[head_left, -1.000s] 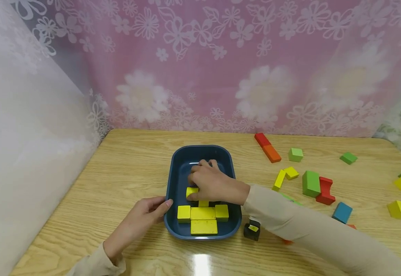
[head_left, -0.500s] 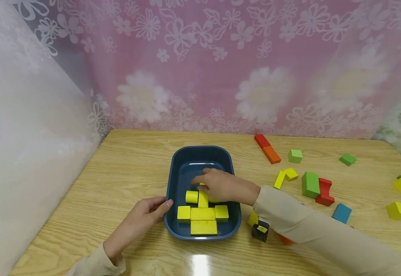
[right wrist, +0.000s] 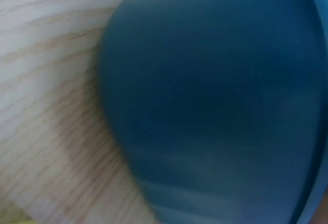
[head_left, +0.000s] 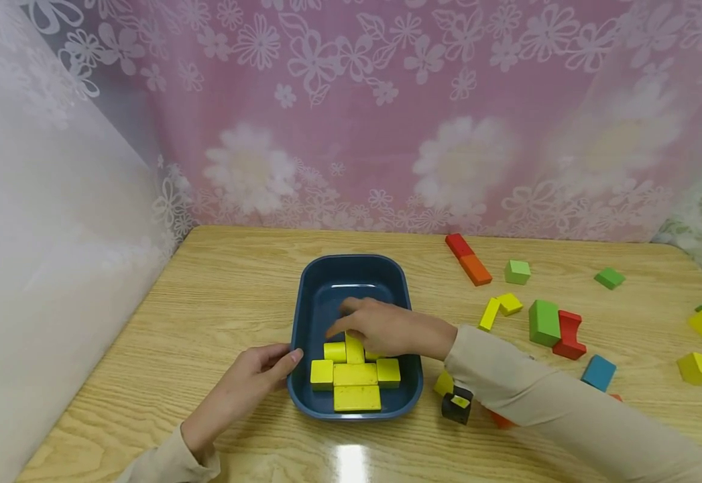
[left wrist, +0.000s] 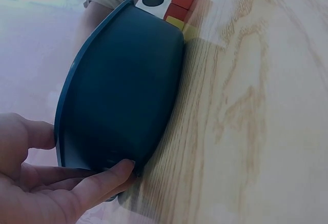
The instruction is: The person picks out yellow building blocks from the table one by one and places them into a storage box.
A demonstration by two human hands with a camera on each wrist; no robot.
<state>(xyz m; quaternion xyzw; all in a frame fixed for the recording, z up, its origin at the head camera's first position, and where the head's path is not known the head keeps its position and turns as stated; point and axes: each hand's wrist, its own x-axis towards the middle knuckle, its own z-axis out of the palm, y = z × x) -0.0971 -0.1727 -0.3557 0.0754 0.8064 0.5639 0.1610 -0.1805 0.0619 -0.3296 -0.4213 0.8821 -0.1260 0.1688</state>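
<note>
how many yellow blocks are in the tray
7 visible: front slab, adjoining slab, left cube, right cube, left cylinder, middle bar, piece partly hidden by the right hand, which may hide others.

Beige sleeves (head_left: 544, 399) are worn with a yellow-labelled black camera (head_left: 455, 410)

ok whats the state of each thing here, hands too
Tray, upright on the table
Tray's yellow blocks, resting inside, several touching
Left hand, gripping the tray's left edge
Right hand, reaching into the tray over those blocks, grip hidden
Red bar and orange bar, end to end
Red arch, beside the green block, notch facing right
Curtain, hanging
</note>
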